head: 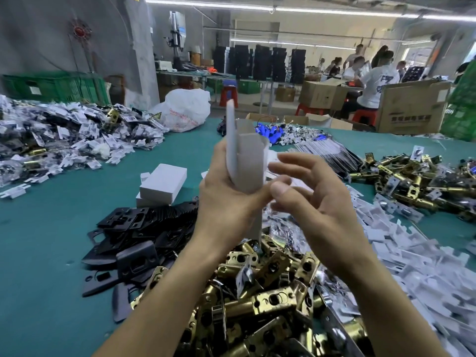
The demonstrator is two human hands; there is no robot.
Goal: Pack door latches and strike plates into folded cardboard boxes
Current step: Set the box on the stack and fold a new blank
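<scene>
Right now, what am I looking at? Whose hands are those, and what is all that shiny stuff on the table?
The camera sits on a person's head, so you see their own two hands. The left hand holds a half-folded cardboard box upright. The right hand is open beside it, holding nothing. On the green table lie gold door latches, black strike plates, flat white box blanks and two finished white boxes. Each box gets filled with those parts.

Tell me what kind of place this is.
Most likely a factory packing floor for door hardware. Brass door latches and black strike plates lie heaped on a green table, the left hand holds an unfolded cardboard box, and workers sit among cartons behind.
</scene>
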